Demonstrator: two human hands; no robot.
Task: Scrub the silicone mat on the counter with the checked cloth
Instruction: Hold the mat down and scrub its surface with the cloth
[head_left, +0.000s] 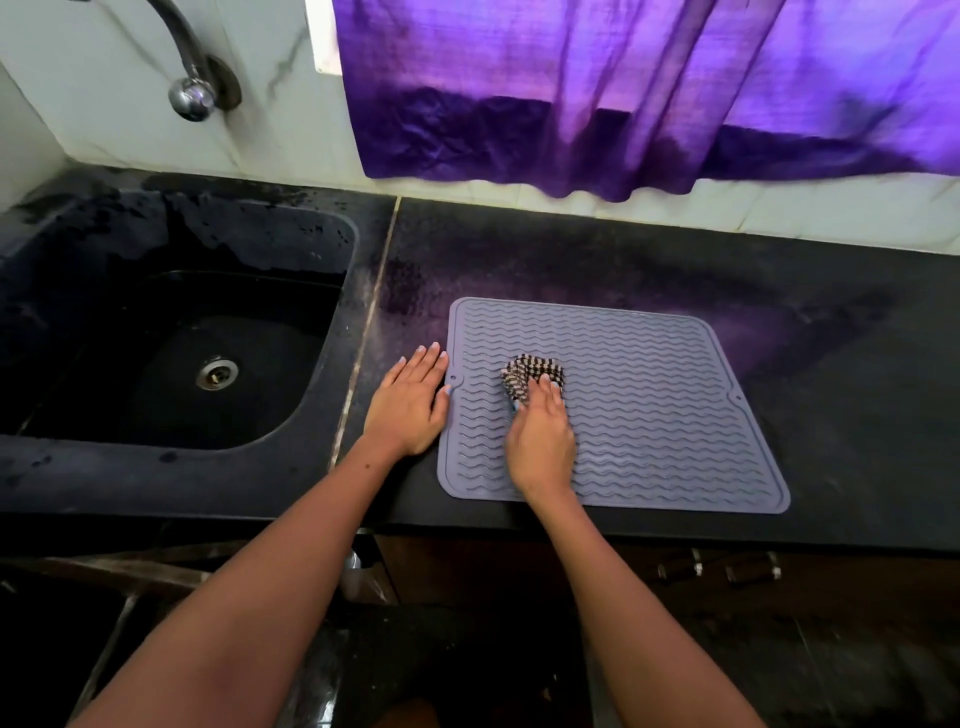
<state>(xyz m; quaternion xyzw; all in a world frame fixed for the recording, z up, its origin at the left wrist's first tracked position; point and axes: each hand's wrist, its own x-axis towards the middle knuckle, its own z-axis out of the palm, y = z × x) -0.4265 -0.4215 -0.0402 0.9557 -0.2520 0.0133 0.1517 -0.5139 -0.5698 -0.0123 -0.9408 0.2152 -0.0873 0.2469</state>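
Fingers (551, 385) of the right hand (540, 441) curl round the bunched checked cloth (531, 373), pressed on the silicone mat (649, 405) toward its nine o'clock side. Left hand (410, 405) lies flat on the surface (831, 338), thumb touching the mat's edge. Better to brace the mat itself. Sink (171, 338) at nine o'clock, curtain (623, 93) at twelve; nothing obstructs.
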